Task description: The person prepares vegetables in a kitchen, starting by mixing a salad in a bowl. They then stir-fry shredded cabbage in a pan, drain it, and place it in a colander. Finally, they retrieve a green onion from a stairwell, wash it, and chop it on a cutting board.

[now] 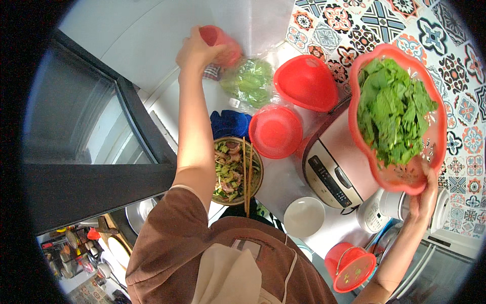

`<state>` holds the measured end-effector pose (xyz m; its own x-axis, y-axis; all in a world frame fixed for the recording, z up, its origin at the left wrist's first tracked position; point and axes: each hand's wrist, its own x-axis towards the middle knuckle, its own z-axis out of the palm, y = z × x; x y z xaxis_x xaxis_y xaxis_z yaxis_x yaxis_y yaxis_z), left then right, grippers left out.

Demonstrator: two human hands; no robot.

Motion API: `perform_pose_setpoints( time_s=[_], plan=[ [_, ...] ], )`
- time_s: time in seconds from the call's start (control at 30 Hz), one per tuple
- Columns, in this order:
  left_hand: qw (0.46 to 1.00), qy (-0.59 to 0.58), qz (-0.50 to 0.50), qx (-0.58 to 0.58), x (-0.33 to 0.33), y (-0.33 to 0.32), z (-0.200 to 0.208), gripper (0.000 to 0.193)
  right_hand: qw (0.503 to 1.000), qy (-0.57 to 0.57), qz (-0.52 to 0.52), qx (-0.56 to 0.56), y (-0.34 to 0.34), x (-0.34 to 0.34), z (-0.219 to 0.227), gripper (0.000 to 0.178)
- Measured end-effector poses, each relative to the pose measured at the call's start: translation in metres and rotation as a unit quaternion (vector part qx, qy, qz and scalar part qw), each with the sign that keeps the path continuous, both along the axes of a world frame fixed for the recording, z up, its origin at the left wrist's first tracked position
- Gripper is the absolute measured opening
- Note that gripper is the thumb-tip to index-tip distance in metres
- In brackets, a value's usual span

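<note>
At counter's far corner, left hand [195,49] clamped around a red plastic cup [218,44], just beside a clear bag of greens [250,81]. At right, right hand [424,195] gripping rim of a red colander [435,147] heaped with green leaves [392,109], raised above a rice cooker [334,167]. Two more red bowls [276,131] between them.

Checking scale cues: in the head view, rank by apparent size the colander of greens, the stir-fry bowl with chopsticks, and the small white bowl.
1. Colander of greens, though held close to the camera, so it may look oversized.
2. Stir-fry bowl.
3. White bowl.
</note>
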<state>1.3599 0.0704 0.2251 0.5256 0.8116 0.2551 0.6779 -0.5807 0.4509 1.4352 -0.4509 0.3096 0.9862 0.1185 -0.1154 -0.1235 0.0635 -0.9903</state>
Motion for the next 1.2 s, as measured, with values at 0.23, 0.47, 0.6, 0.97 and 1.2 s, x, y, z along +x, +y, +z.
perform_pose_setpoints(
  time_s=[0.23, 0.47, 0.6, 0.97, 1.2],
  plan=[
    [0.984, 0.096, 0.147, -0.007, -0.034, 0.05, -0.101, 0.07, 0.997, -0.015, 0.065, -0.041, 0.076, 0.062, -0.014, 0.045],
    [0.977, 0.053, 0.136, 0.158, -0.029, 0.021, -0.095, 0.069, 0.977, -0.148, 0.052, -0.142, 0.139, 0.097, -0.034, 0.044],
    [0.971, -0.175, -0.118, 0.111, 0.014, -0.024, -0.087, 0.038, 0.98, -0.116, 0.048, -0.155, 0.148, 0.124, -0.061, 0.054],
    [0.837, -0.351, -0.207, -0.364, 0.137, -0.113, -0.126, 0.047, 0.858, -0.29, 0.041, -0.422, 0.183, 0.141, -0.09, 0.065],
    [0.624, -0.478, -0.221, -0.578, 0.205, -0.097, -0.128, 0.047, 0.646, -0.549, -0.005, -0.531, 0.232, 0.142, -0.118, 0.066]
  ],
)
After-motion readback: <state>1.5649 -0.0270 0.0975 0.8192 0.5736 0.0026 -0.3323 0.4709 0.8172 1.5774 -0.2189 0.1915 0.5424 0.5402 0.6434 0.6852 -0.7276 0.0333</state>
